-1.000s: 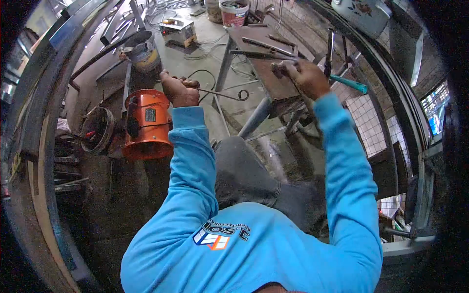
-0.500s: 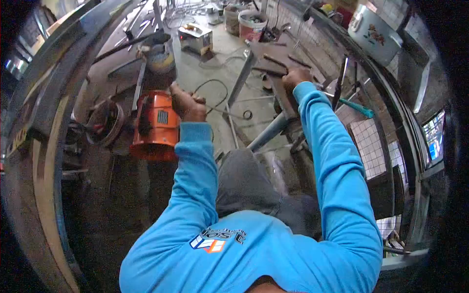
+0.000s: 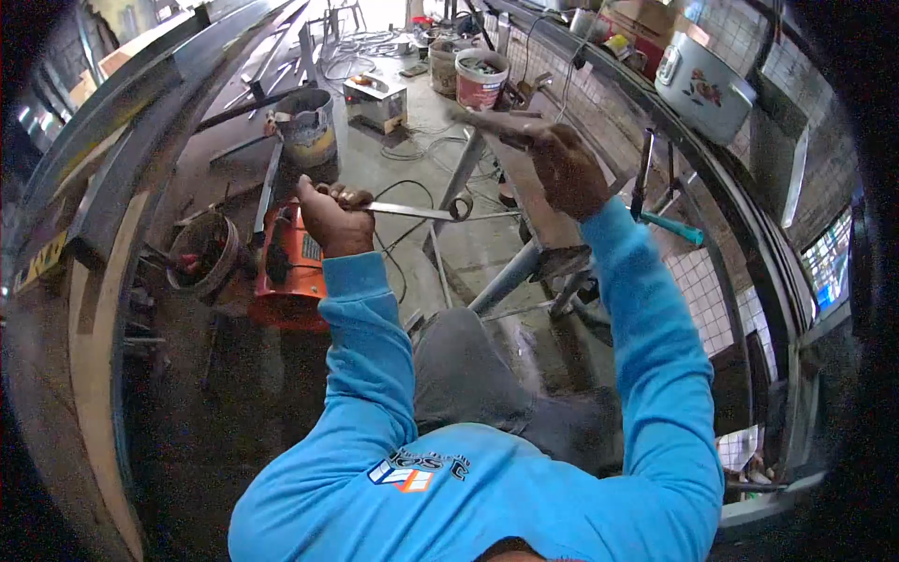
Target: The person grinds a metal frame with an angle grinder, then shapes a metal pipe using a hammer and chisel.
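Left hand (image 3: 330, 220) clenches the plain end of a thin grey ring-tipped steel rod (image 3: 417, 212), likely stiff and light; right hand (image 3: 565, 170), at two o'clock, grips a flat rusty steel bar (image 3: 492, 120).

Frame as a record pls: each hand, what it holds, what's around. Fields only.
left hand: closed on rod, ring end toward the table
right hand: closed on bar, raised over the table
table: rusty steel top, tube legs
floor: orange fan under left hand; bucket and grey box farther off
right of table: teal-handled tool
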The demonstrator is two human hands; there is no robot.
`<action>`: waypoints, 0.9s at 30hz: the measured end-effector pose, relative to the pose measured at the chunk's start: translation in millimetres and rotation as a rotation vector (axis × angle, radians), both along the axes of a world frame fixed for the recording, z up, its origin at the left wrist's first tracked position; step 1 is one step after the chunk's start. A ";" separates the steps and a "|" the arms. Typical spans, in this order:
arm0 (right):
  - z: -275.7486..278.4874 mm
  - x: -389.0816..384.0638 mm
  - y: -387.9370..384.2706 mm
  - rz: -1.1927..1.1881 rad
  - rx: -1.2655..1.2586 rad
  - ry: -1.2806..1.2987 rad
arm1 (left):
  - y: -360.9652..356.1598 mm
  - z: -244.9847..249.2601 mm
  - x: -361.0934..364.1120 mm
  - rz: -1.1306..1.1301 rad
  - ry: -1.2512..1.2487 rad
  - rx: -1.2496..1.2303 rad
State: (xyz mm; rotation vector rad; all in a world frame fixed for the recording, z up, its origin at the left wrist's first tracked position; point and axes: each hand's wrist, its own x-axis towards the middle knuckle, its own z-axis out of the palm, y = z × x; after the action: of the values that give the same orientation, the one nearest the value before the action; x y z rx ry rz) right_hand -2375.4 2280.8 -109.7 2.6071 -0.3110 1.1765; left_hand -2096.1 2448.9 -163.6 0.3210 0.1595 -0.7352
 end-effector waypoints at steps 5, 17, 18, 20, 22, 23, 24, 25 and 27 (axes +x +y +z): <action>27.8 -44.6 112.6 -0.024 0.243 0.077 | 12.7 18.1 13.4 -0.196 0.043 -0.307; -29.7 -137.1 184.8 -0.041 0.616 -0.063 | -29.0 11.7 -70.6 -0.645 -0.014 -0.312; -37.0 -143.5 190.1 -0.052 0.639 -0.061 | -35.5 3.6 -76.0 -0.654 -0.062 -0.270; -48.4 -151.5 201.8 -0.042 0.704 -0.029 | -46.8 -9.2 -93.0 -0.878 -0.062 -0.183; -66.0 -154.2 205.5 -0.015 0.769 -0.070 | -53.3 -13.1 -113.8 -0.976 -0.114 -0.081; -85.0 -153.3 211.1 -0.001 0.814 -0.126 | -54.0 -15.0 -125.1 -0.967 -0.163 -0.010; -101.7 -151.4 218.3 0.012 0.861 -0.186 | -53.7 -19.4 -133.5 -0.960 -0.213 0.064; -112.7 -148.4 224.6 0.020 0.944 -0.218 | -52.1 -25.6 -138.9 -0.884 -0.233 0.063; -146.4 -142.1 234.0 0.080 1.051 -0.359 | -51.5 -28.2 -145.7 -0.819 -0.374 0.200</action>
State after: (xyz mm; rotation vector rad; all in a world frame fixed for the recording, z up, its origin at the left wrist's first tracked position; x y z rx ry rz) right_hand -2517.6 2514.8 -256.1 3.2037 -1.1817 1.8824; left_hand -2241.9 2397.4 -191.8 0.7261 -0.2774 -1.4530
